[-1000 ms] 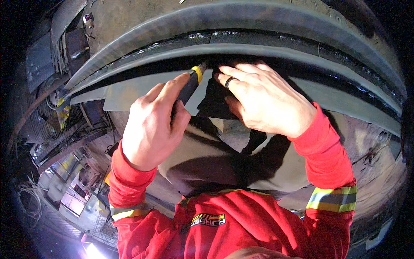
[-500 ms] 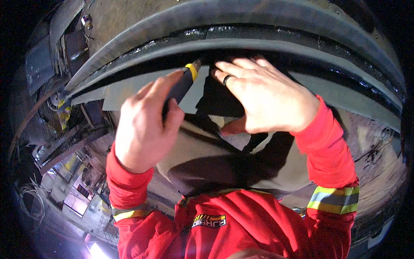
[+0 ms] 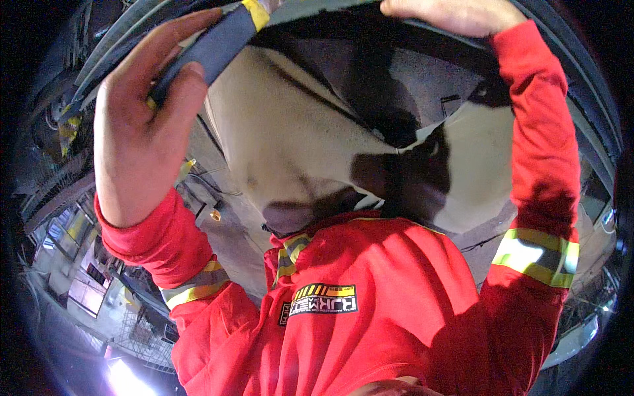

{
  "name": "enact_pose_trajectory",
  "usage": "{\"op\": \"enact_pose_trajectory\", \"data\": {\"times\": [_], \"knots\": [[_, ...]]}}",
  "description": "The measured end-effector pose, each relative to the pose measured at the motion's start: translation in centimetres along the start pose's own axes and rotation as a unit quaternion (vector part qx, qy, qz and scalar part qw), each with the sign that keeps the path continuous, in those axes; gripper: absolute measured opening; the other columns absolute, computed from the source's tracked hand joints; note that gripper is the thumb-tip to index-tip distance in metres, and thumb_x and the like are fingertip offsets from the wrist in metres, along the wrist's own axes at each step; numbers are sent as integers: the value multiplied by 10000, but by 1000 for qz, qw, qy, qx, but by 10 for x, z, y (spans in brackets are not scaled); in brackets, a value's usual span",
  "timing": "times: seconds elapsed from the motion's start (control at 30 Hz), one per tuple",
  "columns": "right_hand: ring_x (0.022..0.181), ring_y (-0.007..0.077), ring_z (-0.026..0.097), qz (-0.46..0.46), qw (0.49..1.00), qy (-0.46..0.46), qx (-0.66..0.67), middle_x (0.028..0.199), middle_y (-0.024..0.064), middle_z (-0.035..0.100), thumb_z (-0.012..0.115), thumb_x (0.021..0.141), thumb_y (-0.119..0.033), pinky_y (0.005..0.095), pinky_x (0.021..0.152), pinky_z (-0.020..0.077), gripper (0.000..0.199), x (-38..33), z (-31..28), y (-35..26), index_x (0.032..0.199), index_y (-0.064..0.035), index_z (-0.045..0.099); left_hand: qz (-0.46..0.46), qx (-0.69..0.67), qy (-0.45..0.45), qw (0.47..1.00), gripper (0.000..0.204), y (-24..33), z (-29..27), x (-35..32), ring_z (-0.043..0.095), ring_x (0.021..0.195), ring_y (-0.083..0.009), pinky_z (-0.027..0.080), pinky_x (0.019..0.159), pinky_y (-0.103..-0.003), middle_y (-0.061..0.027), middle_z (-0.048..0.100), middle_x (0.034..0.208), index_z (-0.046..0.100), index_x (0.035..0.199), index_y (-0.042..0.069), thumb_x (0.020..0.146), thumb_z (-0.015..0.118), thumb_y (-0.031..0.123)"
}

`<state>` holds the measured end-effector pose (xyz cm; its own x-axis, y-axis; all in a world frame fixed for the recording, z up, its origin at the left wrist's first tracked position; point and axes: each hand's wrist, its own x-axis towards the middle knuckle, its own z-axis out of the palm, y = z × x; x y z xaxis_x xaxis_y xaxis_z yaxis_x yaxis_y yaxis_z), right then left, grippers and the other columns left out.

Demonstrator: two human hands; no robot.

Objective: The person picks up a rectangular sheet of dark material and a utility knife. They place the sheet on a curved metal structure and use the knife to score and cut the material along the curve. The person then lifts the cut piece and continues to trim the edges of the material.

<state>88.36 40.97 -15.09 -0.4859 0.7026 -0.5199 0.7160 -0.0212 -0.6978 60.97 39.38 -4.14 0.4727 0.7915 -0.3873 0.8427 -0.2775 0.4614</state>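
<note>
My left hand, at the upper left, is closed around a dark grey-handled tool with a yellow collar. Its metallic tip points up and right, close to a curved grey metal edge at the top of the view; whether they touch I cannot tell. At the upper right, my right hand lies with flat, extended fingers over the same metal edge. It holds no visible object, though the upper part of the hand is cut off by the frame.
My beige trouser legs lie below the metal, crossed by dark shadows. A yellow-marked item is at the far left, and a small orange object lies on the ground. A bright light glares at the lower left.
The metal has shifted up toward the top of the view. Both hands now appear higher and farther apart, with the tool still in the left one.
</note>
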Motion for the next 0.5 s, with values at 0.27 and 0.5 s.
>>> {"op": "enact_pose_trajectory", "data": {"times": [0.27, 0.5], "knots": [[1170, 267, 549, -65, 998, 8, -23, 1249, 151, 616, 520, 899, -339, 320, 1024, 373, 474, 7, -4, 41, 1260, -41, 594, 101, -22, 31, 994, 373, -13, 8, 14, 537, 1075, -121, 392, 963, -262, -55, 620, 1179, 574, 1287, 25, 935, 512, 128], [1101, 244, 595, -53, 997, -42, -38, 1201, 156, 645, 537, 886, -341, 310, 974, 415, 486, -6, 18, 1, 1269, -48, 595, 36, 35, -55, 997, 380, -4, 11, -3, 571, 869, -82, 448, 737, -222, -44, 645, 1070, 567, 1290, 32, 925, 534, 134]]}}
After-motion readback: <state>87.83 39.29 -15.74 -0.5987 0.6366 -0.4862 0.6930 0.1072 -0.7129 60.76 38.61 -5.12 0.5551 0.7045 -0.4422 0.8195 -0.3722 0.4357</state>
